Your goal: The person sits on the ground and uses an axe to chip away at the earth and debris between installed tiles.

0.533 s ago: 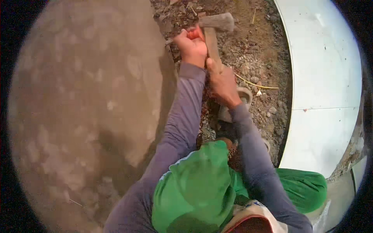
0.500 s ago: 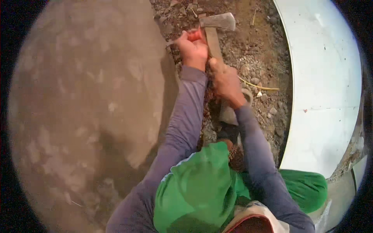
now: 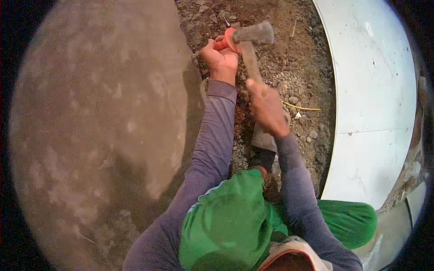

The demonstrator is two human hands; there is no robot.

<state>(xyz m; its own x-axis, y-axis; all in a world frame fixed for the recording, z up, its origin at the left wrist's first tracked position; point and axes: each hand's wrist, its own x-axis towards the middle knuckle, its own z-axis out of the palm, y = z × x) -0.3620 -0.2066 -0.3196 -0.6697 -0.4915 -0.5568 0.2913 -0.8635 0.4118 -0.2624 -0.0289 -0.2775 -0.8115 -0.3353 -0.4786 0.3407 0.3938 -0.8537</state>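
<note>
My left hand (image 3: 220,62) is closed round the red grip of a chisel (image 3: 232,40) with a round red guard. The chisel lies sideways, its metal end pointing left at the edge of a grey-brown concrete slab (image 3: 104,90). My right hand (image 3: 267,107) grips the wooden handle of a hatchet (image 3: 255,33), its grey head slightly blurred. The blunt back of that head is at the guard end of the chisel, while the flared blade points right. Whether metal touches metal I cannot tell.
Stony soil (image 3: 289,58) forms a strip between the slab and a large white panel (image 3: 370,90) on the right. A thin yellow strand (image 3: 302,107) lies on the stones. My shod foot (image 3: 263,137) and green-clad knees (image 3: 226,217) are below my hands.
The hatchet head has shifted slightly down, and my right hand is a little lower. The red guard now shows as a full disc. My left hand keeps its hold on the chisel.
</note>
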